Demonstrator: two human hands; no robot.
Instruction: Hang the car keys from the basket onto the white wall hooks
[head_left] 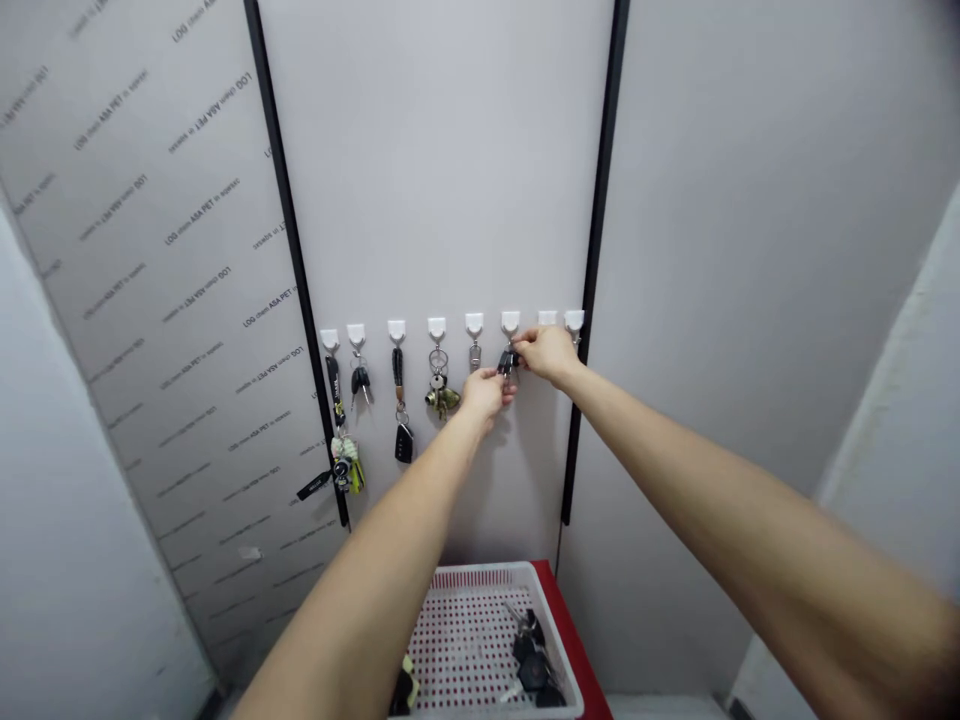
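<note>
My right hand (549, 354) pinches a small black key bunch (508, 362) right under a white adhesive wall hook (510, 322). My left hand (484, 393) is curled just below that bunch, and I cannot tell whether its fingers grip it. The hook's tip is hidden by the keys and fingers. Along the same row, several other white hooks hold keys, including a black car key fob (404, 443) and a bunch with a green charm (348, 464). Two hooks to the right of my right hand (574, 321) show no keys.
A white perforated plastic basket (457, 640) on a red surface sits below my arms, holding several dark keys (532, 660). Black vertical strips (596, 260) frame the pale wall panel. A panel with printed protective film (150, 300) stands to the left.
</note>
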